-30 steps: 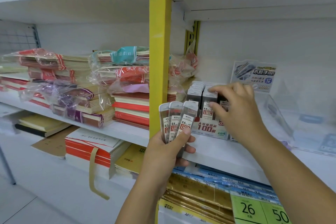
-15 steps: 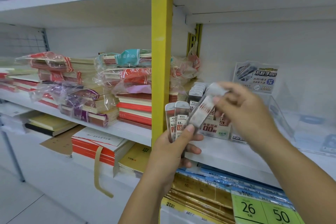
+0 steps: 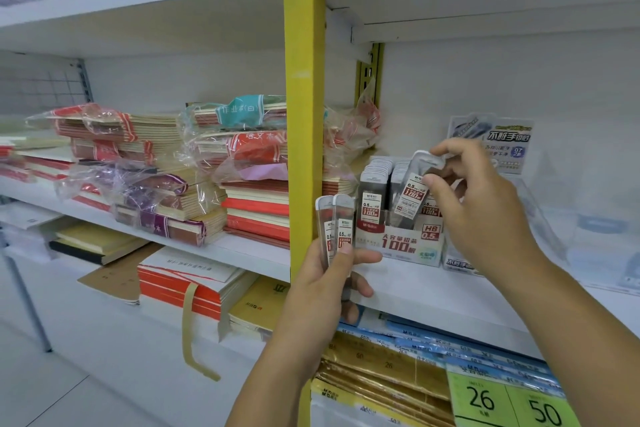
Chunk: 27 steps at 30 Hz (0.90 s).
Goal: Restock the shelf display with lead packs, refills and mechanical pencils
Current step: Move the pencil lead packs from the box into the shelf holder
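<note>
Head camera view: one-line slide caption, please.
Right hand holds one lead pack at the display box; left hand grips two more packs.

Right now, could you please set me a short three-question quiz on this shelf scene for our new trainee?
1. True or false: the right hand pinches a tilted lead pack over the display box.
2. How many spare packs does the left hand hold in its grip? A one, B two, C four.
3. Fill in: the green price tags read 26 and ___.
Key: 1 true; 2 B; 3 50.
</note>
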Tool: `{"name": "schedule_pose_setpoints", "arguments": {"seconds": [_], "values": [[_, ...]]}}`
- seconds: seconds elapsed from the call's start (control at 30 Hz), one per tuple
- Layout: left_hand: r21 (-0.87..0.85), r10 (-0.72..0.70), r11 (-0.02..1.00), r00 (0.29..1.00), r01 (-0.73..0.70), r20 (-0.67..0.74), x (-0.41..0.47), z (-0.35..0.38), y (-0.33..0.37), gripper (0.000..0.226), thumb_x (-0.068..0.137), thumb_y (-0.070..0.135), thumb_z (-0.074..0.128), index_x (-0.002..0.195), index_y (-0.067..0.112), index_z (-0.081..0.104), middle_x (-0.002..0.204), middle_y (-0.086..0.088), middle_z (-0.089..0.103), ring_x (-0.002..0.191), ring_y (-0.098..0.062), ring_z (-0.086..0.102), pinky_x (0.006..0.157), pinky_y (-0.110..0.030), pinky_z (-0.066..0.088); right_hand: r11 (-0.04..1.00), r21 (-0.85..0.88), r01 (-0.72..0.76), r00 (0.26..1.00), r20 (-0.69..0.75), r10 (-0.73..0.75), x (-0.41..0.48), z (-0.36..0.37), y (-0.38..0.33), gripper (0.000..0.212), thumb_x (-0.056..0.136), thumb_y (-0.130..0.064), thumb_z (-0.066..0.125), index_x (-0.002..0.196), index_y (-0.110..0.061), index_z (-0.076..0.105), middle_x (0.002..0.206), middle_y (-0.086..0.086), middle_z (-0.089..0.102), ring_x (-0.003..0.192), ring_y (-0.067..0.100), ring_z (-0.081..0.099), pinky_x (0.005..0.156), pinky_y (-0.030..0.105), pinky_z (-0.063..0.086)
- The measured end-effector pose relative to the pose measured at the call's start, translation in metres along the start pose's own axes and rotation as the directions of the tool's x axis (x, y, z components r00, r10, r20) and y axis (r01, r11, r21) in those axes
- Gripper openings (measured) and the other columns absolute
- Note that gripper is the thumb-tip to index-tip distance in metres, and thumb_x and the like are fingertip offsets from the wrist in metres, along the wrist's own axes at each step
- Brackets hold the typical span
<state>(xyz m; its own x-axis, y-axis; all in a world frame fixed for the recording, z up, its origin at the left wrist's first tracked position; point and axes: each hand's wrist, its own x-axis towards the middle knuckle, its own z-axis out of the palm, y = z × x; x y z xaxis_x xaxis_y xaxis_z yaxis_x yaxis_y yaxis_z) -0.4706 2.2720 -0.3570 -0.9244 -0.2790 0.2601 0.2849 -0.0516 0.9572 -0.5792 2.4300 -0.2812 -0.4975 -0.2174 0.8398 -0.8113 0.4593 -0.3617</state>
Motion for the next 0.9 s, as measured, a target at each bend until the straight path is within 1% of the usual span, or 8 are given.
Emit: {"name": "schedule_pose_setpoints", "arguments": {"seconds": [0.17, 0.27, 0.43, 0.53, 0.63, 0.7, 0.77, 0.9], "values": [[-0.073, -0.008, 0.997, 1.0, 0.008, 0.0, -0.002, -0.002, 0.002, 0.02, 0.097, 0.042, 0.053, 0.114, 0.04, 0.062, 0.108, 0.006, 0.075, 0.079, -0.013, 0.072, 0.053, -0.022, 0.052, 0.995, -0.092, 0.033, 0.999, 0.028, -0.031, 0.001, 0.009, 0.008, 0.026, 0.089, -0.024, 0.062, 0.113, -0.034, 0.057, 0.098, -0.004, 0.058, 0.084, -0.002, 0.044, 0.068, 0.014, 0.03], [-0.128, -0.011, 0.992, 1.0, 0.009, -0.011, -0.001, -0.002, 0.002, 0.02, 0.084, 0.046, 0.061, 0.1, 0.042, 0.071, 0.103, 0.002, 0.075, 0.083, -0.016, 0.074, 0.055, -0.025, 0.056, 0.962, -0.264, 0.076, 0.997, 0.048, -0.066, -0.002, 0.015, 0.013, 0.027, 0.087, -0.023, 0.065, 0.114, -0.022, 0.066, 0.106, 0.001, 0.056, 0.103, 0.01, 0.033, 0.085, 0.022, 0.024], [-0.136, -0.025, 0.99, 1.0, 0.024, -0.002, -0.005, -0.002, -0.001, 0.019, 0.081, 0.045, 0.067, 0.097, 0.04, 0.074, 0.1, 0.0, 0.077, 0.088, -0.018, 0.075, 0.055, -0.024, 0.057, 0.952, -0.301, 0.054, 0.997, 0.064, -0.036, -0.006, 0.01, 0.009, 0.032, 0.093, -0.018, 0.058, 0.125, -0.02, 0.063, 0.123, 0.005, 0.056, 0.116, 0.02, 0.033, 0.098, 0.034, 0.029], [-0.123, -0.029, 0.992, 0.999, 0.033, 0.035, -0.008, 0.003, 0.002, 0.026, 0.081, 0.047, 0.067, 0.105, 0.038, 0.071, 0.103, 0.0, 0.077, 0.09, -0.018, 0.075, 0.056, -0.023, 0.057, 0.996, -0.08, 0.046, 0.997, 0.061, -0.041, -0.007, -0.002, -0.007, 0.027, 0.097, -0.024, 0.052, 0.12, -0.027, 0.065, 0.108, -0.011, 0.065, 0.099, 0.005, 0.047, 0.083, 0.016, 0.033], [-0.131, -0.032, 0.99, 0.997, 0.041, 0.076, -0.008, 0.013, 0.008, 0.023, 0.084, 0.044, 0.066, 0.105, 0.037, 0.072, 0.105, -0.001, 0.077, 0.091, -0.018, 0.075, 0.055, -0.022, 0.056, 0.934, 0.29, -0.209, 0.92, 0.382, 0.087, -0.009, -0.016, -0.026, 0.02, 0.093, -0.036, 0.053, 0.106, -0.043, 0.066, 0.082, -0.024, 0.069, 0.069, -0.005, 0.06, 0.059, 0.007, 0.043], [-0.133, -0.017, 0.991, 0.994, 0.031, 0.107, -0.006, 0.02, 0.013, 0.019, 0.086, 0.043, 0.066, 0.103, 0.038, 0.073, 0.106, -0.002, 0.076, 0.092, -0.019, 0.075, 0.055, -0.022, 0.056, 0.867, 0.361, -0.342, 0.824, 0.56, 0.092, -0.011, -0.018, -0.031, 0.021, 0.092, -0.027, 0.059, 0.107, -0.04, 0.065, 0.082, -0.013, 0.072, 0.062, 0.003, 0.063, 0.056, 0.013, 0.047], [-0.131, -0.012, 0.991, 0.992, 0.029, 0.128, -0.002, 0.025, 0.019, 0.02, 0.089, 0.043, 0.064, 0.106, 0.038, 0.072, 0.107, 0.0, 0.076, 0.094, -0.019, 0.074, 0.057, -0.024, 0.058, 0.847, 0.405, -0.345, 0.861, 0.495, 0.115, -0.009, -0.02, -0.031, 0.025, 0.092, -0.015, 0.062, 0.107, -0.035, 0.065, 0.085, -0.005, 0.073, 0.066, 0.009, 0.065, 0.06, 0.022, 0.053], [-0.119, -0.009, 0.993, 0.993, 0.023, 0.116, 0.006, 0.023, 0.019, 0.023, 0.105, 0.033, 0.044, 0.124, 0.029, 0.055, 0.108, 0.0, 0.076, 0.091, -0.02, 0.074, 0.057, -0.027, 0.058, 0.861, 0.479, -0.173, 0.976, -0.036, 0.216, 0.006, -0.039, -0.014, 0.027, 0.092, -0.022, 0.063, 0.102, -0.045, 0.056, 0.091, -0.007, 0.071, 0.071, 0.004, 0.065, 0.06, 0.018, 0.049]]}}
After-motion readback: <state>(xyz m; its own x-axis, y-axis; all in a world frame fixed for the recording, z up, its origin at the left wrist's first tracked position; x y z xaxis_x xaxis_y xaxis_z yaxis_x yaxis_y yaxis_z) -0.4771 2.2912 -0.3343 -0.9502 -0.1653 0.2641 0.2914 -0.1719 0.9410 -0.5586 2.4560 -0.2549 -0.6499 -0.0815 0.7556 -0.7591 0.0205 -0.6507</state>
